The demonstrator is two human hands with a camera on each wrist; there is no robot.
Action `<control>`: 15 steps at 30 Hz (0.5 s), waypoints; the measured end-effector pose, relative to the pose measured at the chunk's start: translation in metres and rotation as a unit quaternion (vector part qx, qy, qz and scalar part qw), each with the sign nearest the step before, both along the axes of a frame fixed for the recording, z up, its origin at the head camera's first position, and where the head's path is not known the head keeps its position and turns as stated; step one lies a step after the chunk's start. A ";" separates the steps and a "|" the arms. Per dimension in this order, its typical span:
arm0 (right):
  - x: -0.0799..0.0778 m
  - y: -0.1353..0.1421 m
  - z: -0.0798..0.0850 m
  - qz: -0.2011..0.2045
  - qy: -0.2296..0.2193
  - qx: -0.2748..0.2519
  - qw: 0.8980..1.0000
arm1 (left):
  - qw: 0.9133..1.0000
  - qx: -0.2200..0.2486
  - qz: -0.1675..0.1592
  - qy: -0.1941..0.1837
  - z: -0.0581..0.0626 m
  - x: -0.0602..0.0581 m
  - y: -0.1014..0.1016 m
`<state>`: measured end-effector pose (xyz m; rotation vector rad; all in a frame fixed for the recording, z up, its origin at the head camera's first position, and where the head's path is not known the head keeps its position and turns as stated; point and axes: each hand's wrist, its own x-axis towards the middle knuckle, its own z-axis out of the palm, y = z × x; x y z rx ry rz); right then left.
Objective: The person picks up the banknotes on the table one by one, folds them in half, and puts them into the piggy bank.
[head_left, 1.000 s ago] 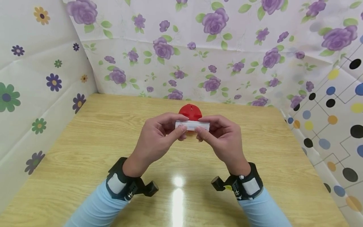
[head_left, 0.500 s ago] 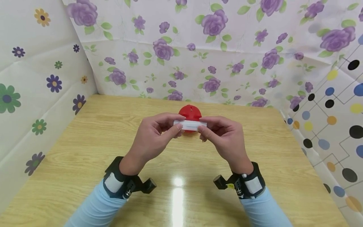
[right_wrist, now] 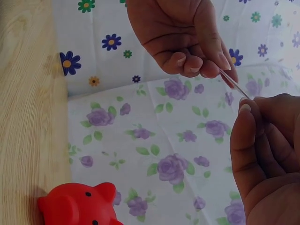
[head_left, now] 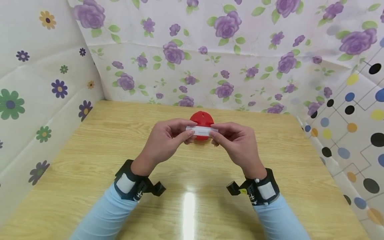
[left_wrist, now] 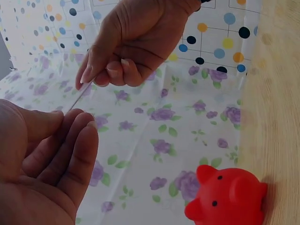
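Note:
A narrow white strip, apparently folded paper (head_left: 204,131), is held level above the table. My left hand (head_left: 163,141) pinches one end between thumb and forefinger, and my right hand (head_left: 241,143) pinches the other. Both wrist views show the strip nearly edge-on as a thin line; the left hand (right_wrist: 180,40) appears across from the right hand (right_wrist: 272,159). Behind and below the strip sits a red piggy bank (head_left: 201,116) with a slot on top, partly covered in the head view. Its snout and black eyes show on the piggy bank (left_wrist: 232,199) in the left wrist view.
The wooden table (head_left: 192,166) extends around the hands. Patterned sheets stand along its back and sides, including a purple-flowered sheet (head_left: 204,60) behind the piggy bank. Each wrist wears a black strap (head_left: 130,181) with a small camera.
My thumbs have moved apart along the strip, toward its ends, baring more of its middle. Both hands still hold it, nearly in place. The piggy bank has not moved.

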<state>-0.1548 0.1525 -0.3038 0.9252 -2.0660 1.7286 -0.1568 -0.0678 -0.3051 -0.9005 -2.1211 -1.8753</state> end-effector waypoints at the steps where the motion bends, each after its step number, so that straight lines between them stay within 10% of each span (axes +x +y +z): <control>1: -0.001 0.001 0.000 -0.001 0.001 0.004 1.000 | 1.000 -0.002 -0.002 0.002 0.002 0.000 0.000; 9: -0.008 0.006 -0.001 -0.015 0.006 0.015 1.000 | 1.000 -0.006 -0.022 -0.012 -0.001 -0.010 -0.002; 15: -0.024 0.013 0.005 -0.059 0.004 0.025 0.998 | 1.000 0.002 -0.009 -0.004 -0.021 -0.040 -0.007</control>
